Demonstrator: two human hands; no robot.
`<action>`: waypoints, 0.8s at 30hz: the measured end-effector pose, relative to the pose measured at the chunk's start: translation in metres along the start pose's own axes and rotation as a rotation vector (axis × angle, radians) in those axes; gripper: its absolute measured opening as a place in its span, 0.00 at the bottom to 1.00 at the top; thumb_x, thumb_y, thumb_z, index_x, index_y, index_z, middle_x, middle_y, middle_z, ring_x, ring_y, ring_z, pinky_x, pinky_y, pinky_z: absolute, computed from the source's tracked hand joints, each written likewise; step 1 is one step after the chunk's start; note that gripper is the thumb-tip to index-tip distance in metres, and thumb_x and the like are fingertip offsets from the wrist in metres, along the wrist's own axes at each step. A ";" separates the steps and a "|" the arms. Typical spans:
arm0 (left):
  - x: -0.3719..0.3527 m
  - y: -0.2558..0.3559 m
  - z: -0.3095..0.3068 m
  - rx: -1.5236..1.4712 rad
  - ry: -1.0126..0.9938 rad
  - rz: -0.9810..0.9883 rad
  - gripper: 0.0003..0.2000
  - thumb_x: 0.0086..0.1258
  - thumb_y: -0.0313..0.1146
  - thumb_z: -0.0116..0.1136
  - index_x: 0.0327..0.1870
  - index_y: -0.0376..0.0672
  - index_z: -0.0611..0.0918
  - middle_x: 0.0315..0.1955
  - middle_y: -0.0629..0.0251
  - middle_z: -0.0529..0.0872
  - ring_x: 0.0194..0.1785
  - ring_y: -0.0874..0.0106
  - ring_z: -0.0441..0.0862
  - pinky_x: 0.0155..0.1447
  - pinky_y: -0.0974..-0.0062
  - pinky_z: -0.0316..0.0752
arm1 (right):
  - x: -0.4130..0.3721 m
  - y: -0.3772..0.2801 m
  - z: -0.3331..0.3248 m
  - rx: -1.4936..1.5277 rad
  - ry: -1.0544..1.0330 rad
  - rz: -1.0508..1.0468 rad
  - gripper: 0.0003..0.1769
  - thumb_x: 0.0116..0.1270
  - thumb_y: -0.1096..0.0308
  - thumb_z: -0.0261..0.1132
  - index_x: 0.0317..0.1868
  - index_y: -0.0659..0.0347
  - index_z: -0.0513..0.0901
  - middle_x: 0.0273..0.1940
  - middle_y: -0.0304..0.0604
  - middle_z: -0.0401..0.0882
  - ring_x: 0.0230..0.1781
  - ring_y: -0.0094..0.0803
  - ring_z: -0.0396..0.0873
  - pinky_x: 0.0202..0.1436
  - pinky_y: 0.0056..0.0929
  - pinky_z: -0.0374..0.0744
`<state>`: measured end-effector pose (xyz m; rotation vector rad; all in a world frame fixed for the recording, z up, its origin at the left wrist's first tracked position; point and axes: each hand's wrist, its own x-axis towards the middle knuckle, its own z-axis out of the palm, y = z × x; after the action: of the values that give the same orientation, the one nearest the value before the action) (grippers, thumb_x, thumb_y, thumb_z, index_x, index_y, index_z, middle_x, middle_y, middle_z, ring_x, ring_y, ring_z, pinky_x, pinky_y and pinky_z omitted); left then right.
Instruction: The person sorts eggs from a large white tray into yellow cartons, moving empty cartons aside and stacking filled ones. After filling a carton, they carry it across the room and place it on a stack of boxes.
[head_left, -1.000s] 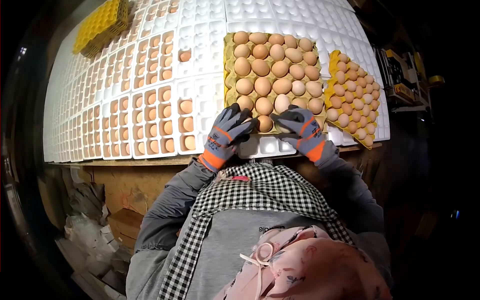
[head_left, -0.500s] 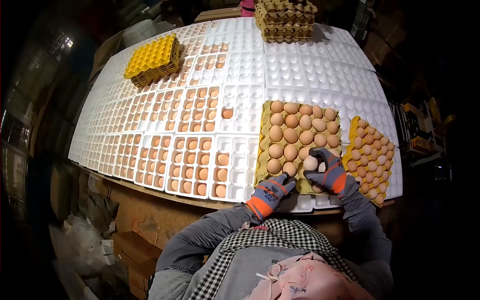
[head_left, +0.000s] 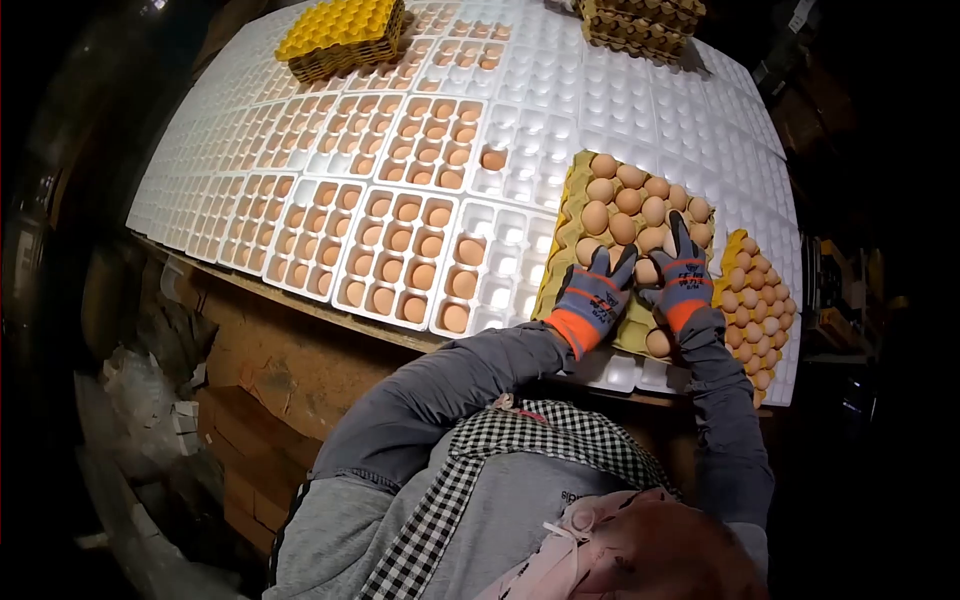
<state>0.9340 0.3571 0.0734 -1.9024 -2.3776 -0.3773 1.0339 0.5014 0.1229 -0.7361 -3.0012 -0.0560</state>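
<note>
My left hand (head_left: 597,298), in a grey and orange work glove, reaches over the front of a yellowish egg tray (head_left: 558,240). Its fingers are bent around an egg (head_left: 617,257). Close beside it, my right hand (head_left: 683,278), gloved alike, lies over the tray's right side. That hand's forefinger stretches forward along the eggs, while its thumb side closes on another egg (head_left: 646,271). The gloves partly cover both eggs. Brown eggs fill the tray's back rows; a single egg (head_left: 658,343) sits near its front edge, with bare cups around it.
White foam trays (head_left: 530,225) cover the table, many on the left holding eggs. A second yellow tray of eggs (head_left: 757,310) sits at the right. Stacked yellow trays (head_left: 340,35) and brown trays (head_left: 640,30) stand farther back. Cardboard boxes (head_left: 250,450) are below the table edge.
Both hands have moved farther in over the egg tray, away from its front edge. The right hand's fingers have stretched forward. The camera view has shifted, so the table appears higher.
</note>
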 end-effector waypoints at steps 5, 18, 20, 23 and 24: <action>-0.043 -0.064 -0.049 -1.607 0.167 -0.278 0.23 0.73 0.50 0.50 0.63 0.46 0.75 0.61 0.57 0.74 0.59 0.65 0.76 0.51 0.67 0.78 | 0.002 -0.005 -0.045 0.617 -0.016 0.083 0.33 0.51 0.53 0.71 0.58 0.57 0.76 0.67 0.48 0.63 0.57 0.44 0.71 0.57 0.37 0.74; -0.196 -0.381 -0.071 0.070 0.582 -1.107 0.32 0.56 0.38 0.71 0.65 0.57 0.74 0.67 0.47 0.62 0.62 0.49 0.67 0.63 0.58 0.68 | 0.290 -0.398 0.064 0.673 0.105 -0.485 0.36 0.45 0.53 0.79 0.57 0.51 0.81 0.75 0.47 0.49 0.70 0.51 0.60 0.66 0.43 0.73; -0.201 -0.425 -0.059 0.080 0.373 -1.201 0.30 0.59 0.42 0.69 0.65 0.62 0.75 0.67 0.48 0.63 0.64 0.51 0.66 0.63 0.57 0.70 | 0.317 -0.441 0.058 0.259 -0.089 -0.444 0.33 0.51 0.50 0.74 0.59 0.46 0.80 0.75 0.51 0.50 0.70 0.59 0.59 0.68 0.44 0.70; -0.216 -0.459 -0.040 0.057 0.437 -1.155 0.29 0.61 0.40 0.67 0.66 0.60 0.74 0.60 0.49 0.71 0.61 0.50 0.70 0.63 0.60 0.71 | 0.346 -0.464 0.082 0.380 -0.159 -0.391 0.30 0.57 0.55 0.70 0.62 0.42 0.78 0.74 0.52 0.52 0.68 0.54 0.63 0.66 0.40 0.72; -0.221 -0.475 -0.037 -0.017 0.547 -1.094 0.28 0.63 0.39 0.66 0.66 0.55 0.74 0.55 0.50 0.75 0.58 0.53 0.74 0.62 0.60 0.71 | 0.356 -0.469 0.102 0.571 -0.037 -0.459 0.29 0.61 0.58 0.66 0.65 0.41 0.75 0.71 0.53 0.58 0.65 0.51 0.68 0.64 0.40 0.73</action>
<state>0.5214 0.0426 -0.0059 -0.2242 -2.6897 -0.8127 0.4977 0.2550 0.0311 0.0064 -2.9060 0.7605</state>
